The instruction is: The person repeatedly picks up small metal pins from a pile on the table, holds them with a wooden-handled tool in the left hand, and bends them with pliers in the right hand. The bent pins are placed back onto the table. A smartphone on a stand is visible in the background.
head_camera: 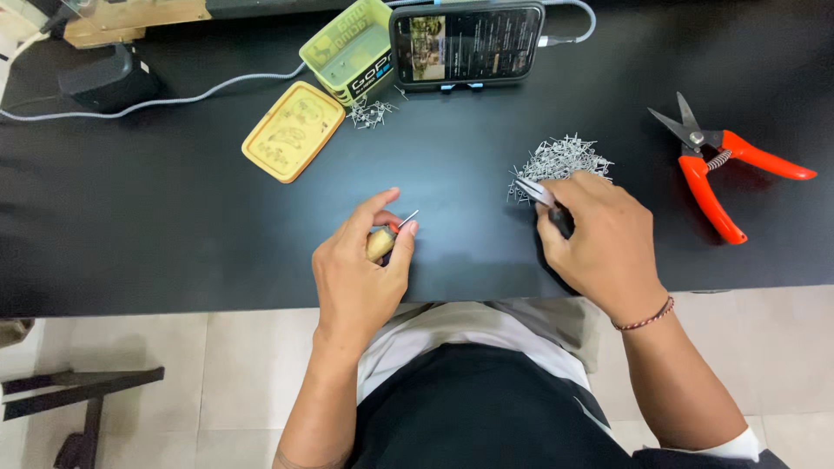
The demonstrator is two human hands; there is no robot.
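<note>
My left hand holds a small tan, wooden-looking piece between thumb and fingers, with a thin metal pin sticking up from it. My right hand grips metal tweezers whose tips reach into the near edge of a pile of small silver pins on the black table. Both hands rest near the table's front edge, about a hand's width apart.
Orange-handled snips lie at the right. A yellow-green box and its flat lid sit at the back, with a smaller pin cluster beside them. A phone stands behind on a cable. A dark block is far left.
</note>
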